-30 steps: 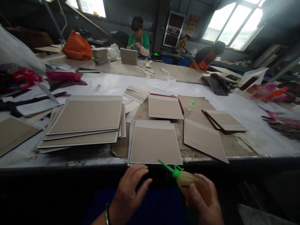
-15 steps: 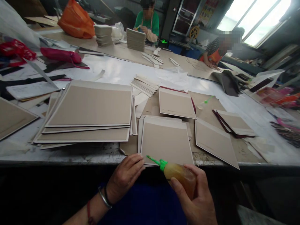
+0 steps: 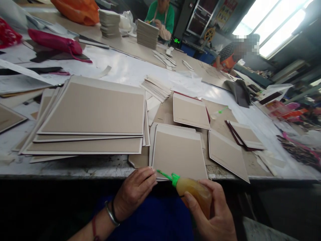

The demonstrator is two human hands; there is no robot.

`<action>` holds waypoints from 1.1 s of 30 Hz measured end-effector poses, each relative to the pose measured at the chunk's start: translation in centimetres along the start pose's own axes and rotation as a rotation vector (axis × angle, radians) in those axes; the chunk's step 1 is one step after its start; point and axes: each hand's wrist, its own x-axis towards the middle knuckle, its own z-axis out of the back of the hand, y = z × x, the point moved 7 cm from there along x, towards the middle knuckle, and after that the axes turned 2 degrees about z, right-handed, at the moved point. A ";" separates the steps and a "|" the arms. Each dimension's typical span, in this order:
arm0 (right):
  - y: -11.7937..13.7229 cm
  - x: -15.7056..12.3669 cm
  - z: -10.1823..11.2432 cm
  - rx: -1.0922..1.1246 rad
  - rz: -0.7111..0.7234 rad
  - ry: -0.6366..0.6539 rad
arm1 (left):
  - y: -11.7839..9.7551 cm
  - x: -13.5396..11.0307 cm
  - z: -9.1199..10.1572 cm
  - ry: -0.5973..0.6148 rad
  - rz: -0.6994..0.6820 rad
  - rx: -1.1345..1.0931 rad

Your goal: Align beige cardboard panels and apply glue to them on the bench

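My right hand (image 3: 213, 211) is wrapped round a squeeze glue bottle (image 3: 193, 194) of amber liquid with a green cap and thin nozzle. The bottle is tilted, its nozzle pointing left over the near edge of a beige board (image 3: 179, 150). At that board's near left corner is my left hand (image 3: 139, 187), fingers curled and pressed together on the edge, with the thumb hidden. This board has a pale border and lies on others like it. To the left sits a larger stack of beige boards (image 3: 95, 108).
More boards (image 3: 192, 110) lie behind, and a slanted board (image 3: 228, 152) overhangs the table's front edge at right. Paper strips (image 3: 156, 88) lie mid-table. A pink pouch (image 3: 54, 42) sits far left. Two people work across the table, one in a green top (image 3: 169, 20).
The view has shifted slightly, so the left stack looks nearer. Both hands and the bottle keep almost the same place at the board's near edge.
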 end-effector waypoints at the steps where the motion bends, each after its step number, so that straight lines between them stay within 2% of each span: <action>1: 0.0 0.0 0.1 -0.011 -0.001 0.001 | 0.0 0.0 0.0 0.001 0.000 0.001; 9: -0.1 0.2 1.4 -0.127 0.067 -0.021 | 0.0 0.0 0.2 0.001 -0.005 0.002; 14: 1.1 0.1 0.9 -0.124 0.175 -0.014 | 0.2 -0.3 -0.3 0.015 0.001 0.017; 21: 0.8 -0.1 1.5 -0.150 0.146 -0.022 | -0.1 0.1 0.2 -0.032 -0.022 0.038; 24: -0.2 -0.2 2.4 -0.202 0.091 -0.050 | -0.1 0.1 0.2 -0.029 -0.027 0.045; 28: -1.3 -0.3 3.7 -0.280 0.101 -0.083 | -0.4 0.4 0.3 -0.025 -0.045 0.064; 33: -2.6 -0.2 5.6 -0.351 0.040 -0.143 | -0.8 0.5 0.7 -0.026 -0.115 0.087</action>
